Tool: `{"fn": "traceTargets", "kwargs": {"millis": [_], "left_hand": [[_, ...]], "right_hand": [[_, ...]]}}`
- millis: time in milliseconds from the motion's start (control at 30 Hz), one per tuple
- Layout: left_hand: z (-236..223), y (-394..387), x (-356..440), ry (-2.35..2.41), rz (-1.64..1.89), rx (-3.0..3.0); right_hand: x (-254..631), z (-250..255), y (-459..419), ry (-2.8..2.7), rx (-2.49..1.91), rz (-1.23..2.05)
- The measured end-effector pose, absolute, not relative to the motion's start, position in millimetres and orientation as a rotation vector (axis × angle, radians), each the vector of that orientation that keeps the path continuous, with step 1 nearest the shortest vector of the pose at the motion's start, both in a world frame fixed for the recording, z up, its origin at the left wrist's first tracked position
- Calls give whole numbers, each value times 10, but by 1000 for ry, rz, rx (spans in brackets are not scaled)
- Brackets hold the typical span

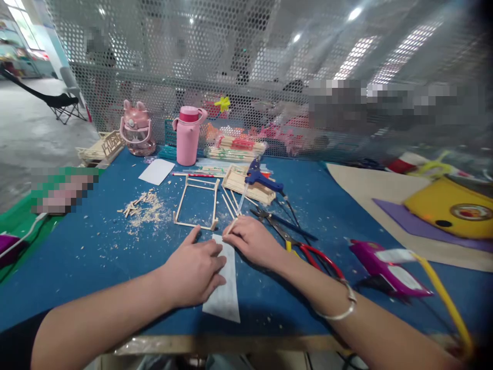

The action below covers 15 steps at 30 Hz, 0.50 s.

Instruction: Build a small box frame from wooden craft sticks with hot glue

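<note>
My left hand [196, 270] lies flat with fingers stretched out on a white strip of paper [226, 298] on the blue table [96, 257]. My right hand [254, 241] is closed in a pinch on a thin pen-like stick [241, 204] whose tip meets the top edge of the paper. Just beyond the hands lies a rectangular frame of wooden sticks [196, 203], with loose sticks [229, 201] beside it.
A blue glue gun [262, 178] rests on a stick panel, red-handled pliers [308, 249] lie right of my hand. A pink bottle [187, 134], a pink cup [135, 134], sawdust [148, 209], a purple glue gun [389, 267] and a mesh screen [269, 61] surround the spot.
</note>
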<state>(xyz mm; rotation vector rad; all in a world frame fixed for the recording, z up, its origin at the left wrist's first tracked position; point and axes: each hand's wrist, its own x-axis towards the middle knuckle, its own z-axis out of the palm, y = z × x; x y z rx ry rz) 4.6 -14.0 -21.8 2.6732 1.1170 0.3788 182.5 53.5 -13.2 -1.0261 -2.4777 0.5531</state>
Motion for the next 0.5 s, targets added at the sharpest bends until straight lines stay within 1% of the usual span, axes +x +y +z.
{"fn": "traceTargets", "kwargs": {"millis": [67,133,200,267,333,500], "left_hand": [[-221,-133,23,1107,431,2662],[-217,-122,-1,1123,547,2635],[-208,-114,-19,1218,741,2586],[-199,-113,-22,1345,912,2509],[-193,-118,-11,1409,982,2391],[-165,-147,26,1297,929,1955]], "right_hand": [[1839,-79,489,-2367,-1128,731],[1831,-48,442,-2132,-1234,1048],[1806,-52,393,-1875,-1244,1362],[1776,-83,343,-1714,-1178,1559],[1752,-121,296,-1646,-1125,1634],[1734,-156,239,-1568,-1085,1663]]}}
